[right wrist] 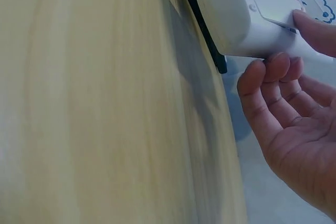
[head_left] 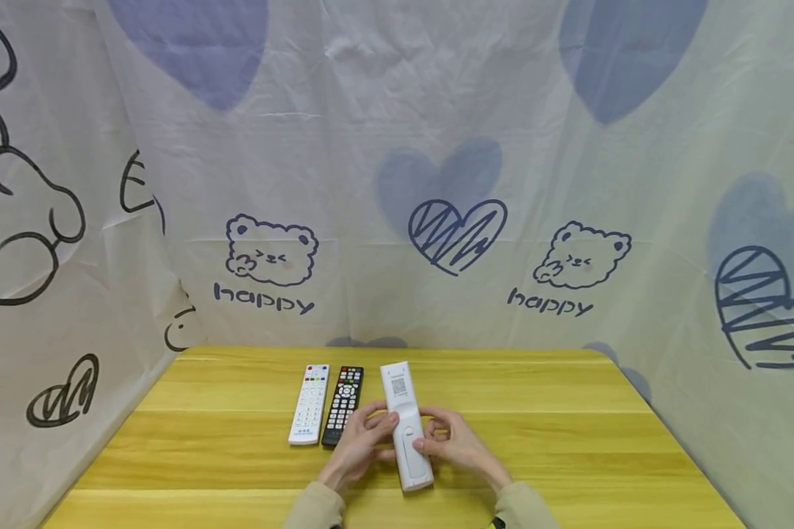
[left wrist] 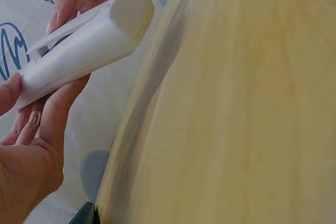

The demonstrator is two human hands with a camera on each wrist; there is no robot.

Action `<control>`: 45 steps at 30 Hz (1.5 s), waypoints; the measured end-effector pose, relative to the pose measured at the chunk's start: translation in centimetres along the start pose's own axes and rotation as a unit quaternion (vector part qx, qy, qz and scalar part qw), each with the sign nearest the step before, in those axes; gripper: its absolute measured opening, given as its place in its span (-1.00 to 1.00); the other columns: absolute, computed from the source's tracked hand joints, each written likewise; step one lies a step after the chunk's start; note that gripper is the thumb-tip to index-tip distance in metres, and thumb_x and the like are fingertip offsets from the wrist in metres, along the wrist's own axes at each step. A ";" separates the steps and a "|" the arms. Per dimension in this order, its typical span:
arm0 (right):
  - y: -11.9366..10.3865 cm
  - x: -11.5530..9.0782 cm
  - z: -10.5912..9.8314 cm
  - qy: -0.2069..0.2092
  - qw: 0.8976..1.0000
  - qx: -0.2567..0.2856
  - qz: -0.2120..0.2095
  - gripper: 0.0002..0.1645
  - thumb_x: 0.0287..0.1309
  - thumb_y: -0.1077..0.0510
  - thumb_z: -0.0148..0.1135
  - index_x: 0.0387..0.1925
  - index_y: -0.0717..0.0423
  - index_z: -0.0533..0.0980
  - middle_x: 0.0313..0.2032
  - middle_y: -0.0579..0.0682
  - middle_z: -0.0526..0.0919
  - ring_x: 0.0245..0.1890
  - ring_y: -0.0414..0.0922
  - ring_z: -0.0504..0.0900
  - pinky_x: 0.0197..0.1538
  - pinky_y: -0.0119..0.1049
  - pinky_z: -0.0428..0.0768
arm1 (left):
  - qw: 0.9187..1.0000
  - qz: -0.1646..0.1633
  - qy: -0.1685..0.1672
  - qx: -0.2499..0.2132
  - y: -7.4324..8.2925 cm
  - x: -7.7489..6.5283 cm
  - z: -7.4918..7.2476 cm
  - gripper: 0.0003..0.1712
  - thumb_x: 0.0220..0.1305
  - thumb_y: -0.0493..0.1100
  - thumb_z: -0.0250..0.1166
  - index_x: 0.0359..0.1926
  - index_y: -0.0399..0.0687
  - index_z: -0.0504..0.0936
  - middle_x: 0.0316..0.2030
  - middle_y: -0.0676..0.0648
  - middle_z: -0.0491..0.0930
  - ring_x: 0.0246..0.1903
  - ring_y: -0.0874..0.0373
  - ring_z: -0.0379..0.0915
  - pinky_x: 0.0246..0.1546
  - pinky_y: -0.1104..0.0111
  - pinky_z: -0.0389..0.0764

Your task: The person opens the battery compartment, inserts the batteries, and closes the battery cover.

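Observation:
A white remote control (head_left: 406, 419) is held above the table with its back turned up. Its battery cover (left wrist: 73, 29) is lifted at one end, leaving a dark gap in the left wrist view. My left hand (head_left: 364, 443) grips the remote's left side, thumb on the back and fingers underneath. From the right, my right hand (head_left: 459, 444) holds it, the thumb on the battery cover and curled fingers by the side and underside. The right wrist view shows that thumb (right wrist: 315, 32) at the cover's edge. The keys are hidden below.
Left of my hands, a black remote (head_left: 342, 404) lies keys up, its lower end partly behind my left hand. Beside it is another white remote (head_left: 309, 404), also keys up. The wooden table (head_left: 569, 419) has a printed cloth (head_left: 370, 294) around it.

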State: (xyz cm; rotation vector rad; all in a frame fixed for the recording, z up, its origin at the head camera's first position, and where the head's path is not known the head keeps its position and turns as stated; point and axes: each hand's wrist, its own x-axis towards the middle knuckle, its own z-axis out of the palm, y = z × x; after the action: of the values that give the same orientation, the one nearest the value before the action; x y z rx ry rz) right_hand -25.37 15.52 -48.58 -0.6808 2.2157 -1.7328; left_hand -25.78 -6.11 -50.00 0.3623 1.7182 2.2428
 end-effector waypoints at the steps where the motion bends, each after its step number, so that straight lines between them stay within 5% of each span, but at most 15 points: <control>1: -0.1 0.0 0.0 -0.006 1.000 0.001 0.001 -0.21 0.24 0.27 0.31 0.39 0.49 0.21 -0.42 -0.11 0.46 -0.50 -0.29 0.54 -0.41 -0.45 0.60 | 1.000 0.002 -0.002 -0.001 0.0 0.0 0.0 -0.37 0.47 -0.15 0.20 0.38 -0.43 0.24 0.03 -0.21 0.70 -0.21 0.16 0.71 -0.24 0.36 0.79; 10: -0.2 -0.2 0.1 -0.024 1.000 -0.006 -0.009 -0.39 0.30 0.26 0.22 0.30 0.49 0.36 -0.43 -0.12 0.40 -0.55 -0.31 0.51 -0.48 -0.47 0.56 | 1.000 0.000 0.007 0.005 0.3 -0.1 0.3 -0.39 0.47 -0.15 0.19 0.36 -0.42 0.26 0.01 -0.18 0.71 -0.23 0.17 0.70 -0.28 0.38 0.78; 18: -0.4 0.0 0.7 0.009 0.999 -0.033 -0.033 -0.54 0.35 0.17 0.19 0.14 0.43 0.48 -0.49 -0.16 0.42 -0.58 -0.33 0.47 -0.54 -0.48 0.49 | 0.999 0.007 0.027 0.016 1.0 -0.1 0.7 -0.42 0.48 -0.16 0.18 0.35 -0.42 0.28 0.00 -0.20 0.71 -0.24 0.19 0.69 -0.35 0.45 0.76; 35: -0.8 -0.3 0.3 -0.027 0.999 -0.038 -0.012 -0.47 0.40 0.11 0.14 0.25 0.38 0.42 -0.39 -0.04 0.44 -0.50 -0.25 0.51 -0.46 -0.44 0.56 | 0.999 0.014 0.035 0.031 1.0 0.0 0.9 -0.44 0.48 -0.16 0.18 0.32 -0.43 0.32 0.01 -0.24 0.69 -0.23 0.16 0.71 -0.23 0.29 0.81; 40: -1.3 -0.2 0.7 0.008 0.997 -0.072 0.025 -0.41 0.44 -0.06 0.12 0.27 0.29 0.45 -0.26 0.06 0.60 -0.42 -0.22 0.53 -0.40 -0.41 0.59 | 0.998 0.018 0.036 0.038 0.8 0.0 1.0 -0.45 0.48 -0.16 0.19 0.29 -0.46 0.33 0.01 -0.25 0.69 -0.24 0.15 0.71 -0.21 0.24 0.81; 45: -1.5 0.2 1.3 0.054 0.994 -0.084 0.044 -0.42 0.40 -0.12 0.18 0.19 0.25 0.51 -0.39 -0.02 0.58 -0.59 -0.25 0.46 -0.58 -0.44 0.51 | 0.998 0.016 0.036 0.039 0.7 0.2 1.1 -0.45 0.48 -0.16 0.18 0.31 -0.44 0.32 0.06 -0.32 0.65 -0.21 0.13 0.71 -0.16 0.19 0.81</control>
State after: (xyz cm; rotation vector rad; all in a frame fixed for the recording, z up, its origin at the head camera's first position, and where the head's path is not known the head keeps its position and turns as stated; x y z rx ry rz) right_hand -24.69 14.07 -47.48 -0.5265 2.4473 -1.5875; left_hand -25.58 -5.25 -49.01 0.3320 1.8524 2.2406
